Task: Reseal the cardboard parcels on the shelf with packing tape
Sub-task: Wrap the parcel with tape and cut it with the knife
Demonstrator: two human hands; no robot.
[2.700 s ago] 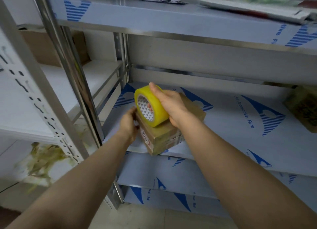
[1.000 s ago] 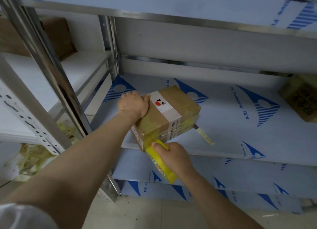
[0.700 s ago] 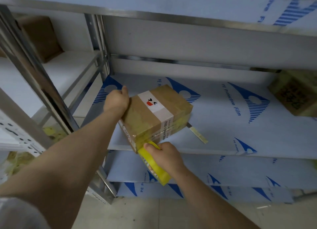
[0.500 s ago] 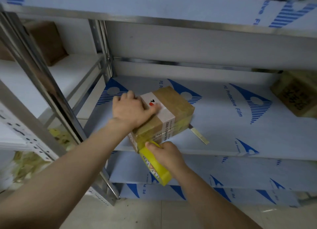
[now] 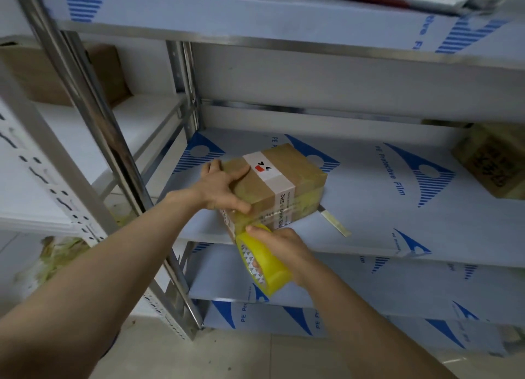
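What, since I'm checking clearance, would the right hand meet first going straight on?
Most likely the cardboard parcel: the right hand, gripping the tape roll, points at its near end; depth unclear.

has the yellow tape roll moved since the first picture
Yes. The tape roll has dropped from above the parcel to below the front edge of the shelf, in the right hand.

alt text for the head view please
The left hand presses on a taped cardboard parcel at the front edge of a metal shelf, while the right hand grips a yellow tape roll just below it. A second parcel sits far right.
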